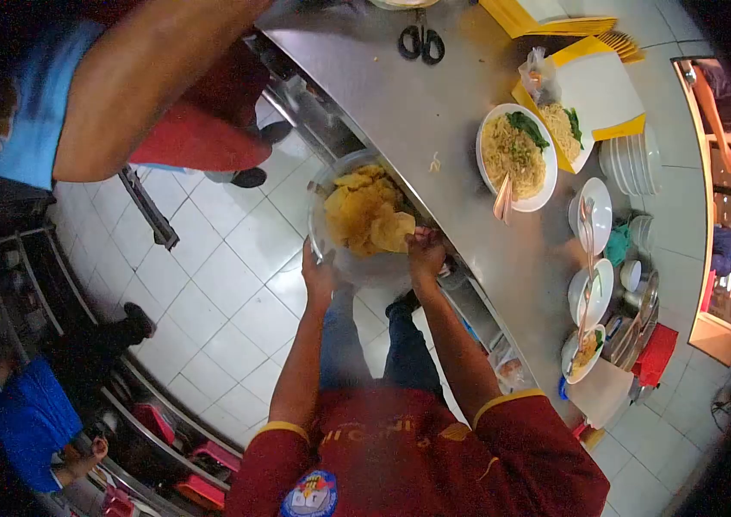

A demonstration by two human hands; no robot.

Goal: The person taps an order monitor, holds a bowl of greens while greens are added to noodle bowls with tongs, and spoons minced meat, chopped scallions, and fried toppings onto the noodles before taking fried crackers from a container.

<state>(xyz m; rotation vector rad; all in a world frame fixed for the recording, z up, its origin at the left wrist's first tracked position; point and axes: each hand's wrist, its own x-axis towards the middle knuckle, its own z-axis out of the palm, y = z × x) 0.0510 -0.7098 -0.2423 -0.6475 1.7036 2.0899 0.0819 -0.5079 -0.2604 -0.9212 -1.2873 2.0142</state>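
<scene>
A clear plastic tub (350,265) full of golden fried crackers (357,211) is in front of my body, beside the counter's edge. My left hand (318,274) is closed on the tub's near left rim. At the tub's right side, my right hand (425,257) pinches the edge of a pale round fried cracker (393,233) that lies over the others. Part of the right hand's fingers is hidden behind the knuckles. On the steel counter, a white bowl of noodles (512,155) with greens and a utensil stands to the right.
The steel counter (469,224) holds black-handled scissors (421,45), a yellow-edged takeaway box (615,95), stacked white bowls (632,164) and several single bowls with utensils. Another person's arm (141,77) reaches in at upper left. A person in blue (34,422) is at lower left.
</scene>
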